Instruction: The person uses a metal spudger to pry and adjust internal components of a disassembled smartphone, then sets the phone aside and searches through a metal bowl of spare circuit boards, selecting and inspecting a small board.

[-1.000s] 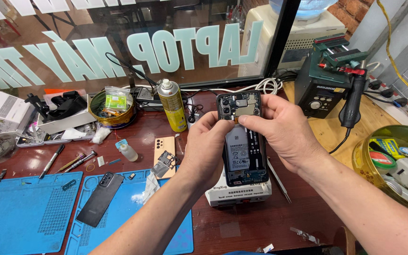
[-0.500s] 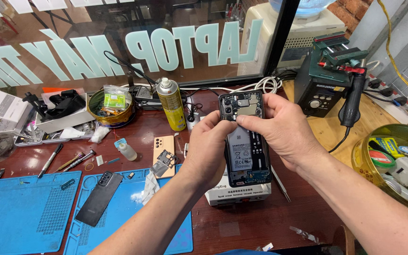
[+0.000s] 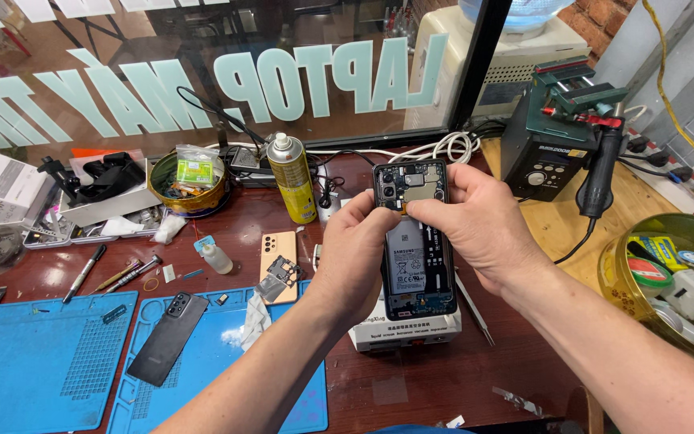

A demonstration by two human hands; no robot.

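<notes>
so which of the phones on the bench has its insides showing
The phone held in both hands, its back off so battery and boards show. The black phone on the blue mat and the orange-backed one stay closed.

2 bare forearms, no sleeves, hands (image 3: 411, 241) without gloves, rings

A dark reddish-brown wooden tabletop (image 3: 226, 233) filled most of the frame. At lower left, two blue work mats (image 3: 42, 354) lay side by side, and a black phone back cover (image 3: 167, 337) rested on the right mat. Near the middle sat a white heating plate box (image 3: 403, 328), with a peach phone back cover (image 3: 279, 255) just left of it. A yellow spray can (image 3: 291, 178) stood upright at upper centre, beside a round tin of small parts (image 3: 189, 183). A white cardboard box (image 3: 6, 189) sat at far left. At upper right stood a black soldering station (image 3: 544, 149); at the right edge, a bowl of tape rolls (image 3: 672, 281).
</notes>
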